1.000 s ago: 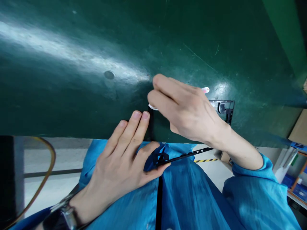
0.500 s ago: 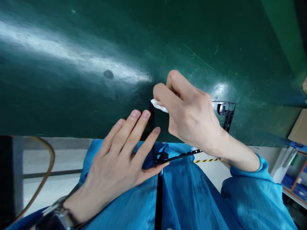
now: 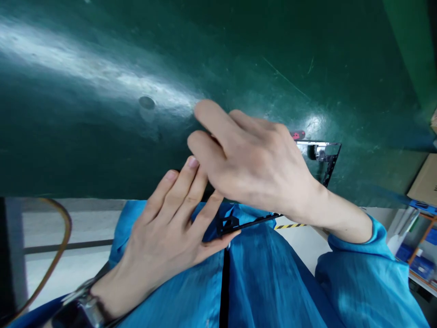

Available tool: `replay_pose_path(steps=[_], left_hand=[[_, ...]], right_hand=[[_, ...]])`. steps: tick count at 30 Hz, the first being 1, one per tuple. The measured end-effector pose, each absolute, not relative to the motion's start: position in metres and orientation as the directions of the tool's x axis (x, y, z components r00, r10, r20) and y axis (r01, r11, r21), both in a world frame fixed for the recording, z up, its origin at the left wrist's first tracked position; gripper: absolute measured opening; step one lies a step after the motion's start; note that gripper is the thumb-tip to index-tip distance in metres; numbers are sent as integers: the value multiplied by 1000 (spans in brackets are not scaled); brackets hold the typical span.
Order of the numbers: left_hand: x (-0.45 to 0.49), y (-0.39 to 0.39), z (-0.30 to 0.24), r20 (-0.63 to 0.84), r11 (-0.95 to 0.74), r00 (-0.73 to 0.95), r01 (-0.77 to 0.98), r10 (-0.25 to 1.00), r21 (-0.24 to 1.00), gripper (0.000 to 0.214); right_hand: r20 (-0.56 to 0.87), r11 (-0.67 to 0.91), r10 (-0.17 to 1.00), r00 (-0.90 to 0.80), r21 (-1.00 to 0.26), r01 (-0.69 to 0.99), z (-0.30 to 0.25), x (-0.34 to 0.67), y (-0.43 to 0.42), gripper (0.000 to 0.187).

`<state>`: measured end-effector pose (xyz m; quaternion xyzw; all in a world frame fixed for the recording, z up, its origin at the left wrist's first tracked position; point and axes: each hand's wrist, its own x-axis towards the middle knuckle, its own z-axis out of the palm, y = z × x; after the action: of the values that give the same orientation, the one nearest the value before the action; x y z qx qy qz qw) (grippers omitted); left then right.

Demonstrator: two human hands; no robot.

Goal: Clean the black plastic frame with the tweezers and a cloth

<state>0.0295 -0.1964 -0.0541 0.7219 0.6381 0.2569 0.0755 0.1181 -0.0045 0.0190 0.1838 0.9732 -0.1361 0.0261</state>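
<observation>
A thin black rectangular frame lies partly on the green table and juts over its near edge towards my body. My left hand holds its left side, with fingers stretched along the side bar and the thumb beneath the near corner. Over the far left part of the frame, my right hand is closed with bent fingers, close to the left fingertips. The white wipe pinched in it half a second ago is now hidden behind the fingers. At the frame's far right corner a shiny bracket-like part shows.
The green table has a dark round spot. A small red and dark item lies just beyond the frame, partly covered by my right hand. A cardboard box stands at the right; a yellowish hose hangs at the left.
My right hand has moved left along the frame, up to the left fingertips, and the white wipe has gone out of sight. The red item has come into view. My left hand stays put.
</observation>
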Motion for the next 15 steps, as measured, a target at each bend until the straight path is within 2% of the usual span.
replay_pose_path(steps=[3, 5, 12, 15], left_hand=[[30, -197, -54, 268, -160, 41, 883, 963, 441, 91], [30, -197, -52, 263, -156, 37, 881, 964, 446, 93], [29, -196, -47, 257, -159, 48, 888, 965, 431, 93], [28, -197, -48, 238, -147, 48, 897, 970, 417, 96]], right_hand=[[-158, 930, 311, -937, -155, 335, 22, 115, -1, 49], [-174, 937, 290, -941, -148, 317, 23, 114, 0, 51], [-256, 960, 174, -951, -170, 221, 26, 118, 10, 56], [-158, 946, 132, -979, -275, 172, 20, 125, 20, 58]])
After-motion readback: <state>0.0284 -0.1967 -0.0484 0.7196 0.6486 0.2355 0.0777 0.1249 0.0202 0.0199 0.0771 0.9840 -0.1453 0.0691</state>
